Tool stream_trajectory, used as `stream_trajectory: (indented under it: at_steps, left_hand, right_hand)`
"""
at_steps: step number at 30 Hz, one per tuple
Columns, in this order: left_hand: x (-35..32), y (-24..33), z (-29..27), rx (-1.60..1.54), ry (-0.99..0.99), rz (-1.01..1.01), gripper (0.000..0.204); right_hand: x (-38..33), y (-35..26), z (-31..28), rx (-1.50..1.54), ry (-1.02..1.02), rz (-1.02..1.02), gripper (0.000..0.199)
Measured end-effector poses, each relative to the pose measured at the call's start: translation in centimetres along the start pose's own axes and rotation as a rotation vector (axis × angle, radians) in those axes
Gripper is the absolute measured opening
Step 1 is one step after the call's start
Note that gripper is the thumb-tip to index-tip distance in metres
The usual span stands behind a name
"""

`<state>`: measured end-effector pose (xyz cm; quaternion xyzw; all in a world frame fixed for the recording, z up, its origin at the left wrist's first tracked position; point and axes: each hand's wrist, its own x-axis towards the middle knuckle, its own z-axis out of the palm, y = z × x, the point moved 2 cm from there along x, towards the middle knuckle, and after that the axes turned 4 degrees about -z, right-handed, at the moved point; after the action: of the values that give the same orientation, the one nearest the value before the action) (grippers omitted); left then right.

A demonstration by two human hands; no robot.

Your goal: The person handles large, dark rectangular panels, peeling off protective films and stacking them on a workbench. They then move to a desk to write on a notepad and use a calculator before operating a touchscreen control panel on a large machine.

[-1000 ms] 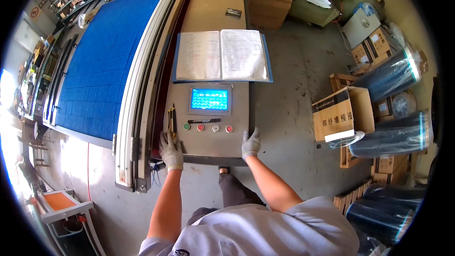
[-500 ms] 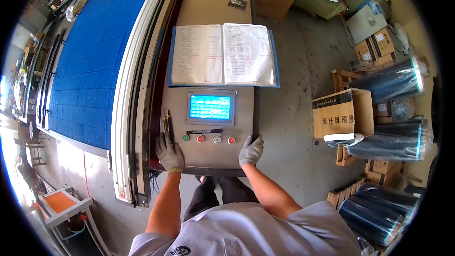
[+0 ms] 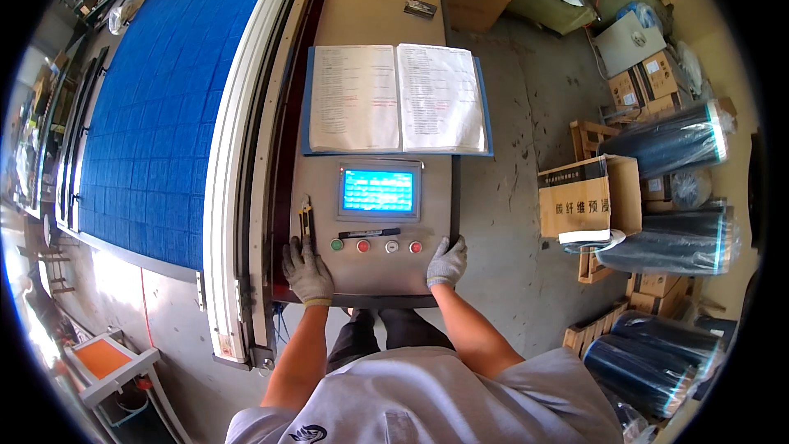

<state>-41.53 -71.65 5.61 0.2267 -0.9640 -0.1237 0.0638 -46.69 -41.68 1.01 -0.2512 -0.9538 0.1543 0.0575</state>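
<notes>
My left hand (image 3: 308, 273), in a grey glove, rests with its fingers spread on the near left corner of a metal control panel (image 3: 370, 272). Just beyond its fingertips lies a yellow and black utility knife (image 3: 306, 219). My right hand (image 3: 447, 262), gloved too, lies over the panel's right edge, fingers apart and holding nothing. Between the hands runs a row of push buttons, green (image 3: 336, 244) at the left and red (image 3: 416, 247) at the right. A dark marker (image 3: 366, 233) lies just above them, below a lit blue touchscreen (image 3: 379, 191).
An open binder (image 3: 357, 99) of printed sheets lies beyond the screen, with a small dark object (image 3: 420, 8) farther back. Left of the panel runs a white rail (image 3: 234, 156) beside a blue machine bed (image 3: 156, 131). Rightward stand a cardboard box (image 3: 575, 201) and wrapped black rolls (image 3: 666, 242).
The view has shifted a little, so the panel and binder appear farther right. Both hands stay at the panel's near edges.
</notes>
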Motion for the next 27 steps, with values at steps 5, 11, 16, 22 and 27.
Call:
stream_trajectory:
  at_steps: [5, 11, 16, 22, 27]
  left_hand:
    - [0.2, 0.0, -0.6, -0.04, 0.019, 0.008, 0.056]
    - [0.1, -0.1, -1.1, -0.061, 0.012, -0.009, 0.054]
    - [-0.4, -0.3, -1.1, -0.068, 0.025, -0.002, 0.052]
    - [-0.8, -1.0, -0.2, -0.118, 0.087, 0.012, 0.059]
    - [-4.1, -1.8, -2.8, -0.234, 0.156, -0.023, 0.072]
  right_hand:
    - [-0.1, 0.0, 0.3, -0.03, 0.042, -0.007, 0.044]
    - [-0.4, -0.7, -0.4, -0.035, 0.039, 0.027, 0.042]
    - [-0.4, -0.3, -0.2, -0.031, 0.049, 0.037, 0.039]
    - [-0.1, 0.8, 0.5, -0.07, 0.094, 0.018, 0.04]
    - [0.0, -0.2, 0.4, -0.07, 0.074, 0.017, 0.043]
